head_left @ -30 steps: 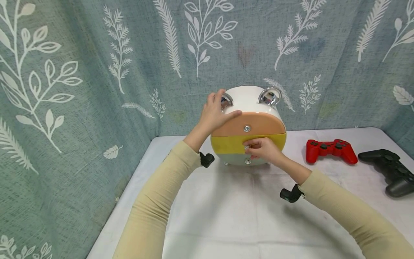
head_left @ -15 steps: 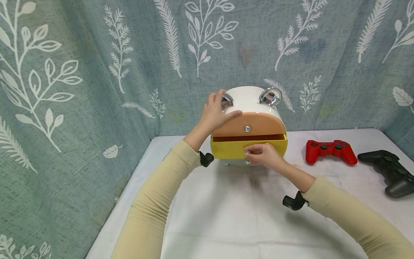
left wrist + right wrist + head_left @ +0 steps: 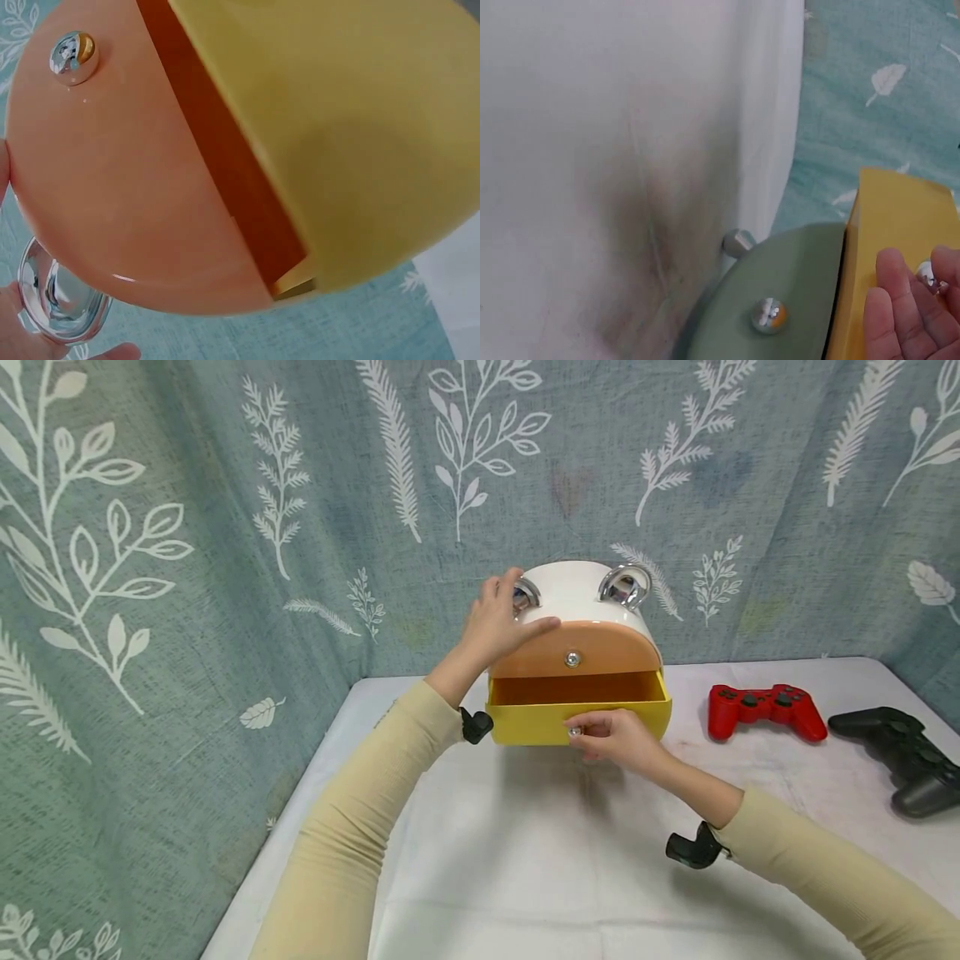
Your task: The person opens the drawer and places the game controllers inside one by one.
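A small rounded drawer cabinet with a white top and two chrome ears stands at the back of the table. My left hand grips its upper left, fingers around the chrome ear and thumb along the front's top edge. The orange drawer is closed. Below it the yellow drawer is pulled well out; its visible inside is bare. My right hand pinches its silver knob between thumb and index finger. The grey-green bottom drawer stays closed, hidden in the head view.
On the right of the white-covered table lie a red game controller and a black game controller. A patterned blue-green curtain hangs behind and on the left. A silver foot supports the cabinet.
The yellow drawer has gone from closed to well out toward me, my right hand moving back with its knob. My left hand has held its place on the cabinet.
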Demonstrator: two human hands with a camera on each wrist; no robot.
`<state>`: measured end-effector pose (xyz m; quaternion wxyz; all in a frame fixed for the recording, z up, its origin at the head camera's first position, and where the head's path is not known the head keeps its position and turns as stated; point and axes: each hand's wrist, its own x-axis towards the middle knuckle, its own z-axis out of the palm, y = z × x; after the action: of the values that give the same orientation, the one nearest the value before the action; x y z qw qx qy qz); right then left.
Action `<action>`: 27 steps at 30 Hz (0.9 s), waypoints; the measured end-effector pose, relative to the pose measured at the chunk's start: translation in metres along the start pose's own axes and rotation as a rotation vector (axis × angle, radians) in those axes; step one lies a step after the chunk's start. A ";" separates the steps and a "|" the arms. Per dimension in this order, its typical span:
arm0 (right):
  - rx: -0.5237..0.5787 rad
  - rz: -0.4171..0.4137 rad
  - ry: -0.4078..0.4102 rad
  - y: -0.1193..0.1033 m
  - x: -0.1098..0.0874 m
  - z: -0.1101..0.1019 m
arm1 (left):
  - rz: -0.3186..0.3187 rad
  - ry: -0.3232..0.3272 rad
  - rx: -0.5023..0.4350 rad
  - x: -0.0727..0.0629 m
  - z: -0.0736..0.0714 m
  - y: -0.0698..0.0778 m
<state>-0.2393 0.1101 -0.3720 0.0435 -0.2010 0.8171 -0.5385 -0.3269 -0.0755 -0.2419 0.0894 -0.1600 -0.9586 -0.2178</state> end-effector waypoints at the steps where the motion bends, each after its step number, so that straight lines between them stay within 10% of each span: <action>1: 0.001 -0.008 -0.002 0.000 -0.001 0.001 | 0.000 -0.005 0.004 0.000 -0.001 0.000; 27: -0.007 -0.068 -0.011 -0.007 -0.038 0.015 | -0.035 -0.049 0.027 0.000 -0.005 0.003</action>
<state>-0.1985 0.1091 -0.3775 0.0293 -0.2317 0.8114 -0.5358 -0.3252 -0.0753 -0.2360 0.0643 -0.1474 -0.9660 -0.2025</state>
